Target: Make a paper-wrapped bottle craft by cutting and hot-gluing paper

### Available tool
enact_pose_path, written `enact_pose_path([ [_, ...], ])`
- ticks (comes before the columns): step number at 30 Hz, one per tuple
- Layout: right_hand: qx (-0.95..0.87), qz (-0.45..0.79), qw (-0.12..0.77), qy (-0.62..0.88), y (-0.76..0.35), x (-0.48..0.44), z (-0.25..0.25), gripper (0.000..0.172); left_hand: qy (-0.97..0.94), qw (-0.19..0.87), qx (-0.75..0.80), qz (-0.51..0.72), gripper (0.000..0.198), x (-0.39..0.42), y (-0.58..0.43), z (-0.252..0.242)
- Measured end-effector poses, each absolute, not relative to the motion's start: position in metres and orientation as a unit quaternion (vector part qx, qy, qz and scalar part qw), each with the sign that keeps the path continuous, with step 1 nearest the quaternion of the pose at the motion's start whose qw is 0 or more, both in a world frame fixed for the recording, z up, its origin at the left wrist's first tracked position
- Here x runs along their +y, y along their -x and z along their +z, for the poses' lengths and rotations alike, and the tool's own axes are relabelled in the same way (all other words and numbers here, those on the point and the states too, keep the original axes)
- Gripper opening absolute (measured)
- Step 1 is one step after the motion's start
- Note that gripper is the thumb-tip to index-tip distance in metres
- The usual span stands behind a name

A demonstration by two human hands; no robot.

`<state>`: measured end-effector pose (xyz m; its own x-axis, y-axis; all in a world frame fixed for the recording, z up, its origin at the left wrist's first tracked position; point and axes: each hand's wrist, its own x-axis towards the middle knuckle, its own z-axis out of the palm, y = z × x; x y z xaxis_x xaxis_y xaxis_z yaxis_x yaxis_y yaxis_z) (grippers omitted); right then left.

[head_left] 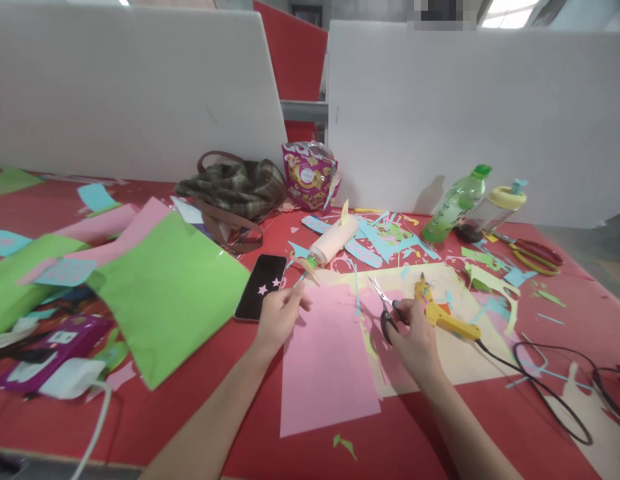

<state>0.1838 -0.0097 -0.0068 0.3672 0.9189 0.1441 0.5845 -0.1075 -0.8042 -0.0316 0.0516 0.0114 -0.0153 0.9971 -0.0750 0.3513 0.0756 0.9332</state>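
My left hand (279,313) rests at the upper left corner of a pink paper sheet (326,363), its fingers pinched on a small thin paper strip beside a black phone (261,285). My right hand (414,331) grips the black handles of a pair of scissors (383,305); the blades point up and left over the pink sheet. A yellow glue gun (443,315) lies just right of that hand, its black cord (540,383) trailing to the right. A white glue bottle (334,240) lies on its side behind the sheet.
Green paper (170,293) and more pink sheets cover the red table (190,427) at left. A plaid bag (235,190), a snack pouch (310,173), a green bottle (455,203), a yellow-lidded cup (495,207) and red-handled scissors (533,255) stand behind. White partition boards (465,113) close the back. Paper scraps lie scattered.
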Motion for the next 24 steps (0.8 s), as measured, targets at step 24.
enact_pose_path([
  [24,-0.661,0.052,0.206,0.720,-0.197,-0.011,-0.021,0.012,-0.759,0.146,0.621,0.129,0.056,0.163,-0.024,0.019],
])
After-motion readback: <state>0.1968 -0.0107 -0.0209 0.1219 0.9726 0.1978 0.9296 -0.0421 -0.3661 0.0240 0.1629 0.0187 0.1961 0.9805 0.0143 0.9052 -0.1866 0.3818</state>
